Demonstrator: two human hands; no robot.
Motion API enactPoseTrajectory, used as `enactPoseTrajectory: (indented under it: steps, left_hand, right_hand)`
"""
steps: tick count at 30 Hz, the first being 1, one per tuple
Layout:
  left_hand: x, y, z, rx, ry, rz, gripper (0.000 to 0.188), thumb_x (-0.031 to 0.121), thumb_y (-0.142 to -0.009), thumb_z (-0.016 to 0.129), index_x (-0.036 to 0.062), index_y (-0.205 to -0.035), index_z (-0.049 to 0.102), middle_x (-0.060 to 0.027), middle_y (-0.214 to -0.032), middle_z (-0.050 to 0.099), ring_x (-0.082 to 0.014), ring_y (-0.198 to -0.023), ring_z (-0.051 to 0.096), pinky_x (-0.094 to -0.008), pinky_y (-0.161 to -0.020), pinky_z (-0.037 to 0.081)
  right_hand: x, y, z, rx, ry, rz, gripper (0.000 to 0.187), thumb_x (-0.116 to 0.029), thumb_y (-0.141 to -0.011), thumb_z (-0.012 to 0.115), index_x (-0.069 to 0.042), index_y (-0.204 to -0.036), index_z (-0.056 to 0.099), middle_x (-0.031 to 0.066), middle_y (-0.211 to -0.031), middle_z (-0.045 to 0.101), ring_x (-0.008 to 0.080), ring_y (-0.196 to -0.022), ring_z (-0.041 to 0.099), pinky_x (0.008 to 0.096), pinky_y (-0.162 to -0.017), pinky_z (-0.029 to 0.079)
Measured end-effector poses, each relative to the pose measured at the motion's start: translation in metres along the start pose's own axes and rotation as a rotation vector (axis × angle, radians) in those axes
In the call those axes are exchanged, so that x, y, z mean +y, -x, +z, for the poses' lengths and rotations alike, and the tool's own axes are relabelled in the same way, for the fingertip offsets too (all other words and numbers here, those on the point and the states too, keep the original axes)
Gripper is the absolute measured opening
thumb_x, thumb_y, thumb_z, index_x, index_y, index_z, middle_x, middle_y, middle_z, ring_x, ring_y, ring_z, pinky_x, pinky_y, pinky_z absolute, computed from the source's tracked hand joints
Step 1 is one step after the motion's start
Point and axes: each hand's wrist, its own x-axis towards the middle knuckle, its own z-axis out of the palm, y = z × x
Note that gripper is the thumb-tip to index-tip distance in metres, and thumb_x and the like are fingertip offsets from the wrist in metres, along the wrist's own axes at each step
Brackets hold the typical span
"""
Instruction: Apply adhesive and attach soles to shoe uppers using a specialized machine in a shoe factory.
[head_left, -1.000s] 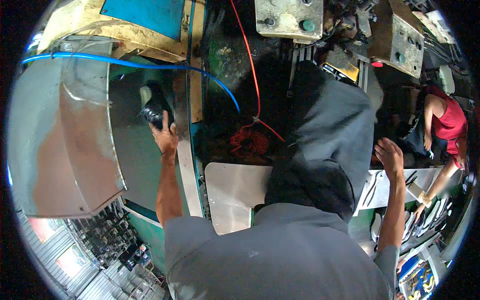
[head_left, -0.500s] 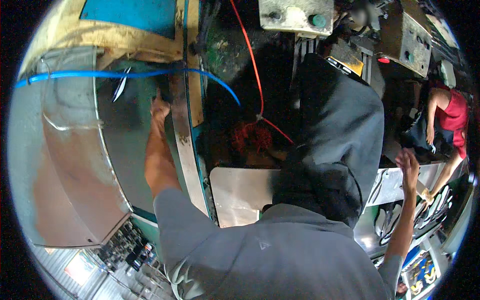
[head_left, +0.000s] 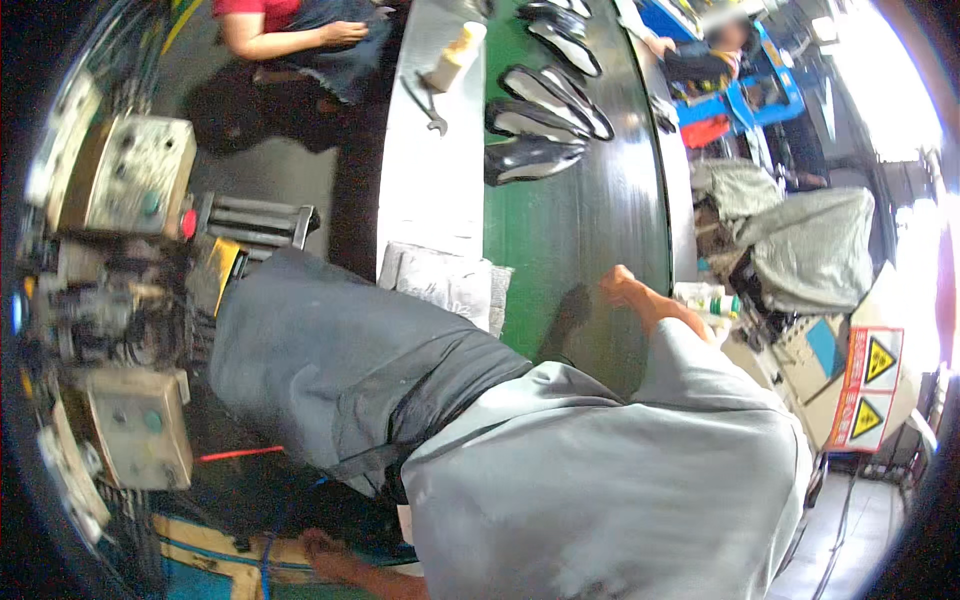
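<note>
My right hand reaches over the green belt of a conveyor, its fingers looking curled, with no object seen in them. A dark shadow lies on the belt to its left. Farther up the belt lie several black shoe pieces with pale insides. Low on the left, my left hand is dim and blurred near a wooden frame with a blue panel. How its fingers are set cannot be made out.
A wrench and a yellowish bottle rest on the metal ledge, near a crumpled grey cloth or paper. Control boxes stand left. Another person's arm shows at top left. Covered equipment stands right.
My view has swung to the right, so the belt now runs up the middle. My right hand has come over the belt; my left hand now shows low on the left.
</note>
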Motion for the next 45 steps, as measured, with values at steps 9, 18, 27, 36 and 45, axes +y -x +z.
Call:
enactPoseTrajectory:
  steps: [9, 18, 27, 36, 45]
  left_hand:
    - [0.316, -0.009, 0.076, -0.198, 0.094, 0.305, 0.035, 0.015, -0.111, 0.058, -0.0047, -0.139, 0.066, -0.0168, -0.128, 0.072, -0.0273, -0.111, 0.071, -0.0401, -0.098, 0.058]
    - [0.427, -0.002, 0.129, -0.321, 0.101, 0.388, 0.033, 0.010, -0.113, 0.055, -0.0076, -0.139, 0.065, -0.0203, -0.129, 0.073, -0.0256, -0.112, 0.073, -0.0393, -0.101, 0.059]
    - [0.496, 0.088, 0.304, -0.858, 0.324, 0.468, 0.039, 0.012, -0.110, 0.060, -0.0075, -0.143, 0.061, -0.0201, -0.127, 0.072, -0.0257, -0.112, 0.074, -0.0381, -0.103, 0.058]
    - [0.562, 0.119, 0.360, -1.117, 0.395, 0.553, 0.079, 0.015, -0.102, 0.077, 0.0011, -0.167, 0.033, -0.0262, -0.150, 0.055, -0.0309, -0.138, 0.058, -0.0410, -0.112, 0.053]
    - [0.512, 0.054, 0.225, -0.408, 0.447, 0.681, 0.068, 0.000, -0.103, 0.059, -0.0008, -0.166, 0.034, -0.0226, -0.133, 0.069, -0.0277, -0.117, 0.069, -0.0385, -0.108, 0.053]
  right_hand:
    - [-0.150, -0.087, -0.132, 0.660, -0.015, -0.284, 0.094, -0.023, -0.087, 0.085, -0.014, -0.167, 0.035, 0.0323, -0.155, 0.048, 0.0499, -0.145, 0.047, 0.0537, -0.122, 0.041]
    - [-0.269, -0.127, -0.195, 0.398, 0.312, -0.433, 0.101, -0.046, -0.092, 0.082, -0.028, -0.174, 0.025, 0.0244, -0.138, 0.060, 0.0434, -0.130, 0.058, 0.0554, -0.110, 0.049]
    - [-0.273, -0.046, -0.029, 0.360, -1.260, -0.104, 0.116, -0.043, -0.086, 0.092, 0.003, -0.169, 0.027, 0.0265, -0.152, 0.060, 0.0330, -0.133, 0.065, 0.0423, -0.112, 0.053]
    - [-0.460, 0.082, -0.108, 0.098, -1.430, -0.489, 0.077, -0.032, -0.095, 0.086, 0.004, -0.153, 0.050, 0.0152, -0.132, 0.070, 0.0219, -0.116, 0.068, 0.0358, -0.101, 0.056]
    - [-0.605, 0.172, -0.102, -0.394, -1.272, -0.822, 0.107, -0.038, -0.084, 0.095, 0.009, -0.162, 0.039, 0.0252, -0.147, 0.062, 0.0294, -0.133, 0.063, 0.0392, -0.112, 0.052]
